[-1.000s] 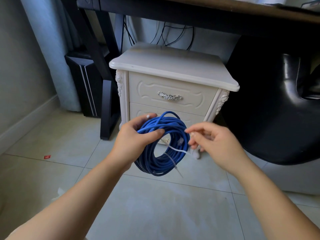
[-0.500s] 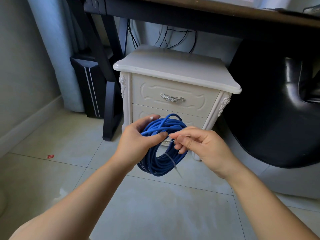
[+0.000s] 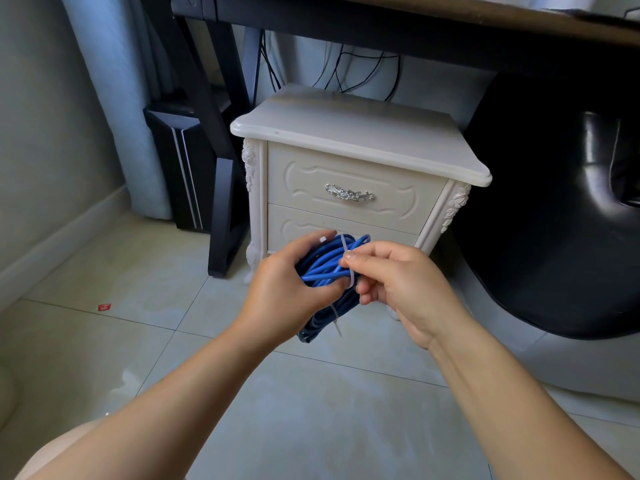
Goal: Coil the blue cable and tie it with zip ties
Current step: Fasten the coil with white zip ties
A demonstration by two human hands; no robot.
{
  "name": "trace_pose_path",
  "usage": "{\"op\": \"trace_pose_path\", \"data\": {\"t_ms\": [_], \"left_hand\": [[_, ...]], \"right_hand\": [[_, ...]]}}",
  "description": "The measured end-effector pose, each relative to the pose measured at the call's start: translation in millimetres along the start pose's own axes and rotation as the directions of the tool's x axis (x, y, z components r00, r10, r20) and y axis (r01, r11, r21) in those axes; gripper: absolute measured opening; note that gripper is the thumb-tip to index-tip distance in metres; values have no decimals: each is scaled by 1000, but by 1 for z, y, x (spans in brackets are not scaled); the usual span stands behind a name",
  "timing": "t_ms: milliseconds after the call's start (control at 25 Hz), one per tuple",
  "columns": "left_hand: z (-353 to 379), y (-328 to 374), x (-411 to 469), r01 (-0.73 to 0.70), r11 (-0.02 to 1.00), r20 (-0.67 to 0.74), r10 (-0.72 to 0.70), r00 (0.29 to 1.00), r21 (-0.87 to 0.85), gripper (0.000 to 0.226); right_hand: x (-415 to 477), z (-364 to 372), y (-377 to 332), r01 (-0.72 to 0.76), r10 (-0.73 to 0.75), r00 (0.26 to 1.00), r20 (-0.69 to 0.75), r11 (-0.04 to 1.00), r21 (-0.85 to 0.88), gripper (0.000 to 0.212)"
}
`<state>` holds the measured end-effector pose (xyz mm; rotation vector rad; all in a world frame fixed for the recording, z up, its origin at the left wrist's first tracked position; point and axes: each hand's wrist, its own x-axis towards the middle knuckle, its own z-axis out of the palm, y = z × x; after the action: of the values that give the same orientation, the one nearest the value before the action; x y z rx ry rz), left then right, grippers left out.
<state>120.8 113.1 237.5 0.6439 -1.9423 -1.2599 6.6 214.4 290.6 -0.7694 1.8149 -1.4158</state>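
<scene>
Gripping the coiled blue round cable near the centre of the view, the left hand wraps the bundle from its nine o'clock side. Its thumb lies across the front strands and its curled fingertips show over the top. The right hand meets the coil from three o'clock. Its thumb and forefinger pinch a thin translucent white plastic zip tie that loops over the strands near the coil's one o'clock. Its other fingers are curled together underneath; whether they touch the cable cannot be told.

A second white plastic zip tie already binds the coil at about six o'clock, its loose tail pointing down. The coil hangs in the air between both hands, tilted, above the pale glossy tiled floor.

Just behind it, at twelve o'clock, stands a cream carved two-drawer nightstand with a silver ornate handle. A black angled desk leg is at ten o'clock, with a black computer tower with white stripes further out. A glossy black chair fills three o'clock. A small red scrap lies on the tiles at nine o'clock.
</scene>
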Motion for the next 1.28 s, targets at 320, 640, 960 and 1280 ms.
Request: {"op": "trace_pose_path", "data": {"t_ms": [320,640,960,1280], "left_hand": [[0,0,-1,-173,961,35,169,985,215,62],[1,-1,-1,-243,929,49,239,970,278,61],[2,0,-3,-278,910,70,270,960,309,58],[10,-1,-10,-137,980,87,125,988,145,77]], "right_hand": [[3,-6,-11,-118,120,992,37,992,-54,8],[3,-7,-8,-99,100,994,30,994,-49,12],[-3,-7,-11,-90,91,996,15,993,-71,16],[0,-4,-2,-13,10,998,-60,999,-44,13]]}}
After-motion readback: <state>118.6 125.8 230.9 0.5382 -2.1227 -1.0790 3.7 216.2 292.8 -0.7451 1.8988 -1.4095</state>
